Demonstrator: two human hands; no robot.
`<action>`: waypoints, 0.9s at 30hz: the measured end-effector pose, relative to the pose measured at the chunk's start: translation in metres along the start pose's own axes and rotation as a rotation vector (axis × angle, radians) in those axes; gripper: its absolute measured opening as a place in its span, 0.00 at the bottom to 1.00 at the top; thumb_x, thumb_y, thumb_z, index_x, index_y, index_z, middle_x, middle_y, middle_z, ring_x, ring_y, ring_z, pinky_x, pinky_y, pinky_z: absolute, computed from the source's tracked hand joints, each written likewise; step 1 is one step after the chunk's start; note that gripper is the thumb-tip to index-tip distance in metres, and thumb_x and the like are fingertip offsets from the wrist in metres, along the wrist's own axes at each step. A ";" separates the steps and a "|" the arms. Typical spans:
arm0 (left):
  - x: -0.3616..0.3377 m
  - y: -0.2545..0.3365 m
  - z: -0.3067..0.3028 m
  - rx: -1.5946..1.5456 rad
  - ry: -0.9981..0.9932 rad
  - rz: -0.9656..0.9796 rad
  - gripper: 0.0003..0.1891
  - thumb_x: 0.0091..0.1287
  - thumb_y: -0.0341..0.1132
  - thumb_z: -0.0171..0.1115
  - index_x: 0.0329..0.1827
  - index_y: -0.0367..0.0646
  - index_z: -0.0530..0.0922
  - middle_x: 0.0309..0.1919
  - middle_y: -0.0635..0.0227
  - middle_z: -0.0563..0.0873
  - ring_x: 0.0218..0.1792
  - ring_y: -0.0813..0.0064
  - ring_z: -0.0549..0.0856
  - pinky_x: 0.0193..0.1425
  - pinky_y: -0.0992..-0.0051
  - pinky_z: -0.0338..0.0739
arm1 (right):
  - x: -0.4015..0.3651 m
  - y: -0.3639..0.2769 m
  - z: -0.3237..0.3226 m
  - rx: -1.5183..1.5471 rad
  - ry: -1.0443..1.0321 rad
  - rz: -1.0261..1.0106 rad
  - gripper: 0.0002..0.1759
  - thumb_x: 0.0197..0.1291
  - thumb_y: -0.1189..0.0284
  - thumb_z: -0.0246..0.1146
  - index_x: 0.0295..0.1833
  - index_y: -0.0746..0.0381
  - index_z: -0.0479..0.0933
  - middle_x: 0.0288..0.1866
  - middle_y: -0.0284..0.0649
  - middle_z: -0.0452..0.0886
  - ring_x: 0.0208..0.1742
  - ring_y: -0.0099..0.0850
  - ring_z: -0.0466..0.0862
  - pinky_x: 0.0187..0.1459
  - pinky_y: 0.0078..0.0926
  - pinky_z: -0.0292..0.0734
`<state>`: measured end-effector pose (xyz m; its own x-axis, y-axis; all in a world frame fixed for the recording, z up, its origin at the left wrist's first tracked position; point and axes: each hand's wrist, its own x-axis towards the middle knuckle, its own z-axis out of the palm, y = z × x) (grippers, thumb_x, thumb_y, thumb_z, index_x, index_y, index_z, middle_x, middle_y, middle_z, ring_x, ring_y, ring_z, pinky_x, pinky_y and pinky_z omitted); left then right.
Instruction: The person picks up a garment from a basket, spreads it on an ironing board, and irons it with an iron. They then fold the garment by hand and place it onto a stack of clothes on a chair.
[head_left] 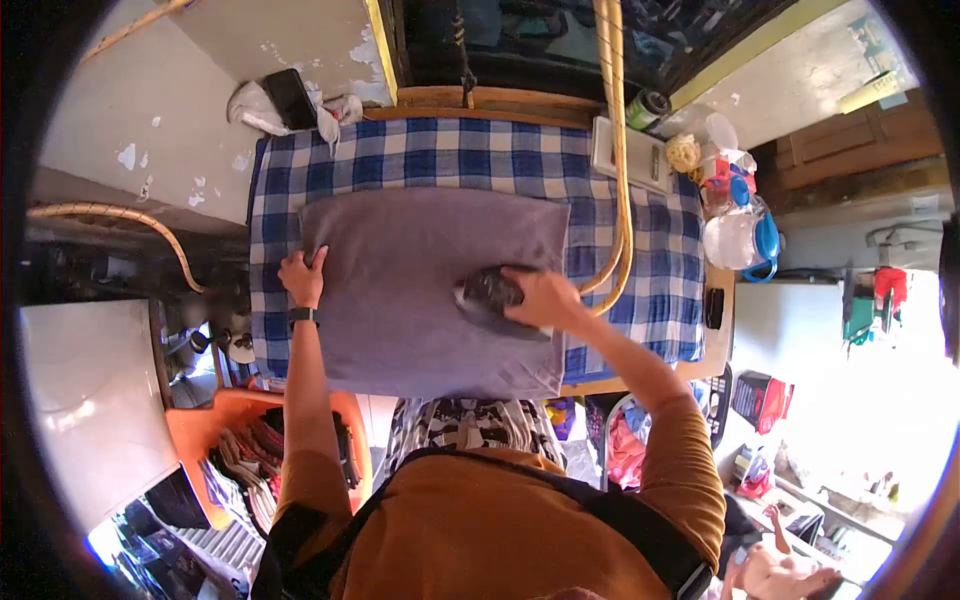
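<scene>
Rectangular grey-purple cloth [400, 290] is spread mid-frame, looks mostly smooth, few creases left lower right. Right hand [543, 300]'s clamped round a dark, rounded iron [486, 292] on it; left hand [304, 277]'s fingers are apart.

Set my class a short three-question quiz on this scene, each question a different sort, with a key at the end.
1. Multiple choice: what does the right hand hold?
a) a brush
b) an iron
c) a pair of scissors

2. True or false: the left hand is at the left edge of the grey cloth.

3. Fill in the missing word: the grey cloth lies on a larger blue-and-white cloth with a ______ pattern.

Key: 1 b; 2 true; 3 checked
</scene>
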<state>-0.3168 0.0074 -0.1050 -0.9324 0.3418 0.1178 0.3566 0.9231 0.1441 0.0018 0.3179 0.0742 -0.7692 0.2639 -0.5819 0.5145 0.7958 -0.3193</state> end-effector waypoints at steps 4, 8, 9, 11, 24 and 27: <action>0.023 -0.008 -0.019 -0.415 -0.195 -0.020 0.30 0.56 0.57 0.66 0.41 0.34 0.77 0.32 0.59 0.82 0.36 0.62 0.80 0.46 0.68 0.73 | 0.061 0.053 -0.033 -0.031 0.292 0.236 0.33 0.43 0.50 0.62 0.48 0.64 0.79 0.37 0.59 0.82 0.41 0.48 0.84 0.45 0.40 0.79; 0.044 -0.007 -0.050 -0.929 -0.381 -0.176 0.26 0.55 0.46 0.72 0.44 0.30 0.77 0.36 0.65 0.83 0.39 0.78 0.80 0.45 0.76 0.73 | 0.075 0.087 -0.078 0.233 0.465 0.399 0.33 0.41 0.52 0.64 0.45 0.70 0.78 0.31 0.54 0.83 0.37 0.49 0.84 0.41 0.41 0.79; 0.055 -0.005 -0.054 -1.061 -0.471 -0.208 0.26 0.56 0.47 0.71 0.44 0.29 0.77 0.36 0.66 0.83 0.38 0.78 0.80 0.45 0.76 0.73 | 0.074 0.083 -0.085 0.227 0.476 0.390 0.33 0.41 0.52 0.64 0.45 0.70 0.78 0.31 0.54 0.83 0.37 0.49 0.84 0.41 0.41 0.79; 0.073 -0.008 -0.044 -1.265 -0.577 -0.210 0.25 0.58 0.48 0.69 0.45 0.31 0.78 0.36 0.68 0.83 0.37 0.79 0.79 0.43 0.76 0.72 | 0.058 0.070 -0.073 0.343 0.512 0.372 0.29 0.42 0.57 0.65 0.44 0.70 0.77 0.22 0.47 0.80 0.28 0.41 0.83 0.35 0.36 0.78; 0.098 0.017 -0.005 -0.362 0.338 0.383 0.10 0.72 0.41 0.47 0.45 0.49 0.76 0.35 0.63 0.83 0.30 0.55 0.83 0.29 0.60 0.77 | 0.108 -0.083 -0.026 0.513 0.305 0.468 0.26 0.48 0.54 0.67 0.41 0.68 0.80 0.27 0.43 0.83 0.30 0.33 0.84 0.35 0.33 0.78; 0.104 0.021 0.001 -0.207 0.409 0.528 0.12 0.72 0.39 0.48 0.46 0.43 0.77 0.39 0.62 0.82 0.43 0.59 0.81 0.44 0.67 0.76 | 0.126 -0.124 -0.029 0.403 0.367 0.380 0.25 0.44 0.54 0.65 0.39 0.65 0.81 0.32 0.49 0.83 0.39 0.44 0.84 0.41 0.40 0.78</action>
<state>-0.4064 0.0621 -0.0911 -0.5485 0.6039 0.5783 0.7977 0.5853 0.1454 -0.1699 0.2680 0.0624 -0.5484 0.7113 -0.4397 0.8223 0.3633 -0.4380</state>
